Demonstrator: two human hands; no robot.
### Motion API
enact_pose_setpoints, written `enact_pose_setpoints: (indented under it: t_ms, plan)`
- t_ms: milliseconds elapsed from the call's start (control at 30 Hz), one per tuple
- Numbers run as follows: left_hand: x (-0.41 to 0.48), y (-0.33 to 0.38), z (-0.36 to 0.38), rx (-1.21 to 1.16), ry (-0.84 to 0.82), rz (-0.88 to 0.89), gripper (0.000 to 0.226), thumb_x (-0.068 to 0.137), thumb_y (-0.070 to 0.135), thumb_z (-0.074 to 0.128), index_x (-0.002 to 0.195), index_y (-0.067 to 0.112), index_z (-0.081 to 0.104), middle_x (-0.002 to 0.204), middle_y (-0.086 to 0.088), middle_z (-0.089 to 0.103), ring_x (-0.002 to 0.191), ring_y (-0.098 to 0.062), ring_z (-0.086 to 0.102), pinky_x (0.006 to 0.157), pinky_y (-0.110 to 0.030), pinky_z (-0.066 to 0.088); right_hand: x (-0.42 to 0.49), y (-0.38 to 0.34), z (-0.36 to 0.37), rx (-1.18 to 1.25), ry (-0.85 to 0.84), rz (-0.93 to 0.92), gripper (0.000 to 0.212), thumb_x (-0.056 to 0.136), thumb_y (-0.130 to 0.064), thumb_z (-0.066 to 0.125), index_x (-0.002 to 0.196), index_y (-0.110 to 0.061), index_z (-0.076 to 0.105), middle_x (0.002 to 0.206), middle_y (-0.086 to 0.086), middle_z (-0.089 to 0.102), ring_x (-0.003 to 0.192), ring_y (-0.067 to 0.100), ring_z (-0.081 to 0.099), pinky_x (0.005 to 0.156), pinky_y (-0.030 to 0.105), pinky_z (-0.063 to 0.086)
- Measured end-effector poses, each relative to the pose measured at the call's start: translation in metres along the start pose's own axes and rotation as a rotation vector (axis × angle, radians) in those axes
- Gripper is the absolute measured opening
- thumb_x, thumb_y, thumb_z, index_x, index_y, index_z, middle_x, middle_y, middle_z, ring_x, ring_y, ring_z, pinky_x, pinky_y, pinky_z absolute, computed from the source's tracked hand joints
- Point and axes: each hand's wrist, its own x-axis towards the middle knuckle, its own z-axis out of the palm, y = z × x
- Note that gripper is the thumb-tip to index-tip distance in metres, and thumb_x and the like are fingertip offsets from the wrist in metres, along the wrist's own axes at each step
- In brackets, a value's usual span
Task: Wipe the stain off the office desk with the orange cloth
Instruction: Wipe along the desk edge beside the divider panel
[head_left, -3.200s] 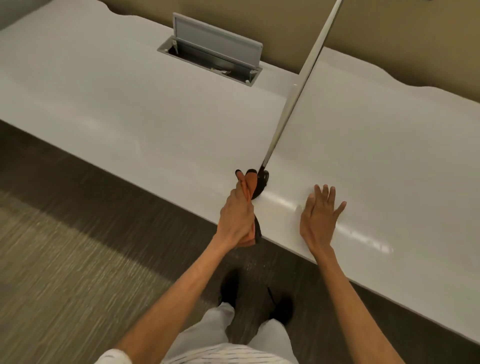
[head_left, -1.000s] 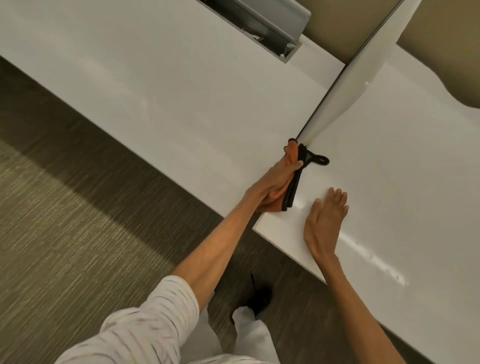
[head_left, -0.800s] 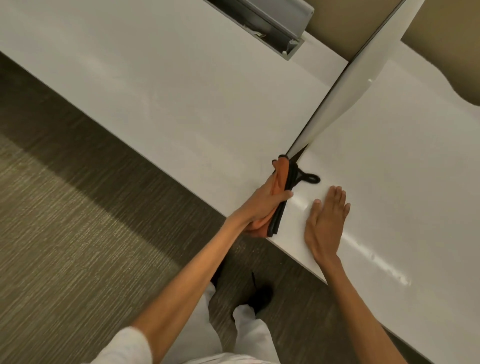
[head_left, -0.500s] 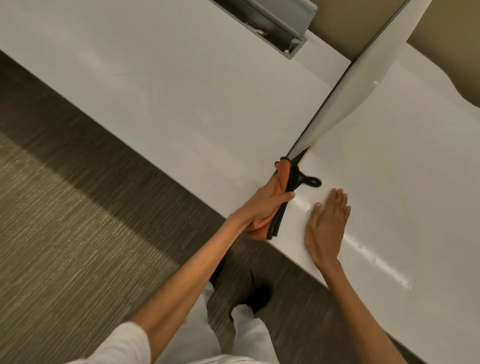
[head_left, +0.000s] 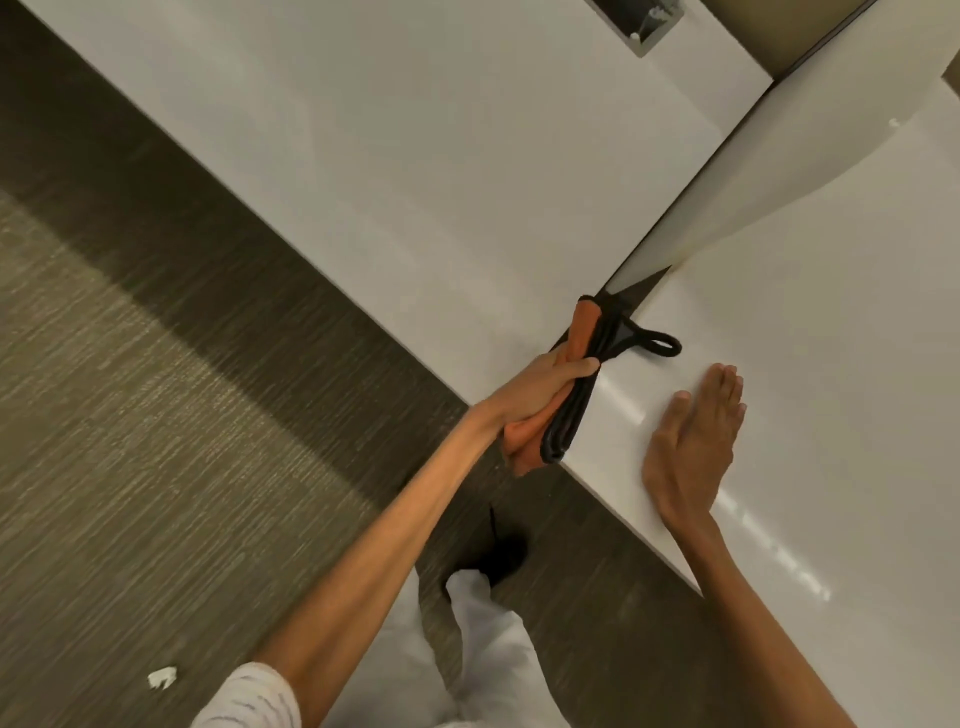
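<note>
1. Dark, streaked carpet floor (head_left: 156, 415) runs beneath, a white scrap (head_left: 162, 678) lying on it.
2. A white divider panel (head_left: 779, 156) stands upright.
3. A tan wall (head_left: 769, 31) lies behind.
4. Light glints off glossy surfaces.

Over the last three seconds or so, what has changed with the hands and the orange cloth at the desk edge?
The left hand keeps its grip on the folded orange cloth with black edging, which it has slid along the gap between the two white desk tops, away and back toward the near edge. The view has swung leftward. The right hand stays flat on the right desk; the white divider panel is unmoved.
</note>
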Motion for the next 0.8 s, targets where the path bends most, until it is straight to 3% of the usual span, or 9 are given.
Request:
enact_pose_setpoints:
  t_ms: [133,233,267,333,400,633,700,733,800]
  plan:
    - [-0.003,-0.021,-0.007,-0.196,-0.001,-0.079,0.030,0.099,0.027,0.053,0.126,0.016,0.053,0.110,-0.015,0.066,0.095,-0.025,0.065,0.092,-0.035,0.054,-0.001,-0.002,-0.002,0.014,-0.008,-0.014,0.056,0.105,-0.040,0.018,0.155,-0.020,0.004,0.163,-0.007,0.001,0.146,-0.003,-0.009,0.119,0.021,-0.010]
    - [0.031,0.006,0.001,-0.067,0.066,-0.101,0.045,0.100,0.024,0.053,0.141,0.009,0.045,0.134,-0.028,0.054,0.120,-0.042,0.054,0.110,-0.046,0.041,-0.001,-0.002,-0.004,0.021,-0.004,-0.014,0.057,0.104,-0.042,0.016,0.155,-0.019,0.005,0.163,-0.004,0.005,0.146,-0.001,-0.006,0.120,0.023,-0.009]
    - [0.043,0.022,0.006,-0.012,0.060,-0.094,0.050,0.100,0.025,0.052,0.145,0.009,0.039,0.134,-0.025,0.054,0.120,-0.040,0.055,0.108,-0.042,0.045,-0.001,-0.002,-0.004,0.029,-0.004,-0.009,0.057,0.104,-0.043,0.016,0.155,-0.019,0.006,0.163,-0.004,0.005,0.146,-0.003,-0.006,0.120,0.023,-0.008]
    - [0.061,0.048,0.013,0.053,0.045,-0.074,0.052,0.102,0.025,0.049,0.148,0.008,0.033,0.122,-0.017,0.055,0.100,-0.027,0.059,0.085,-0.024,0.053,-0.001,-0.003,-0.005,0.039,-0.005,0.003,0.057,0.104,-0.043,0.016,0.155,-0.020,0.006,0.163,-0.004,0.006,0.144,-0.006,-0.008,0.119,0.021,-0.008]
    - [0.070,0.055,0.016,0.012,0.033,-0.084,0.048,0.103,0.025,0.045,0.146,0.006,0.034,0.111,-0.015,0.051,0.081,-0.018,0.054,0.065,-0.016,0.053,-0.002,-0.003,-0.005,0.040,-0.001,0.003,0.057,0.104,-0.042,0.017,0.155,-0.020,0.006,0.163,-0.007,0.004,0.142,-0.009,-0.010,0.119,0.022,-0.008]
    - [-0.004,-0.030,-0.010,-0.382,-0.007,-0.157,0.055,0.095,0.031,0.062,0.141,0.007,0.048,0.120,-0.015,0.063,0.109,-0.028,0.059,0.102,-0.040,0.049,-0.001,-0.003,-0.004,0.057,-0.026,-0.032,0.058,0.104,-0.042,0.015,0.155,-0.015,0.006,0.164,-0.001,0.004,0.147,0.002,-0.006,0.122,0.030,-0.007]
    - [-0.026,-0.059,-0.021,-0.486,0.019,-0.198,0.058,0.094,0.029,0.064,0.143,0.005,0.045,0.138,-0.020,0.049,0.130,-0.036,0.042,0.120,-0.048,0.027,-0.001,-0.004,-0.005,0.058,-0.033,-0.043,0.060,0.103,-0.043,0.013,0.155,-0.014,0.004,0.164,0.000,0.001,0.148,0.005,-0.008,0.123,0.035,-0.004]
    - [-0.032,-0.068,-0.023,-0.513,0.042,-0.187,0.058,0.094,0.028,0.063,0.144,0.003,0.044,0.141,-0.022,0.044,0.133,-0.038,0.038,0.122,-0.049,0.022,0.000,-0.004,-0.006,0.055,-0.032,-0.051,0.061,0.103,-0.044,0.013,0.155,-0.013,0.003,0.164,0.001,0.000,0.148,0.007,-0.008,0.123,0.037,-0.004]
    - [-0.040,-0.072,-0.018,-0.541,0.142,-0.120,0.060,0.092,0.031,0.066,0.141,0.003,0.047,0.134,-0.022,0.051,0.121,-0.035,0.051,0.116,-0.047,0.033,0.000,-0.005,-0.008,0.073,-0.025,-0.063,0.062,0.103,-0.043,0.013,0.155,-0.011,0.004,0.164,0.004,0.002,0.150,0.012,-0.005,0.124,0.040,-0.003]
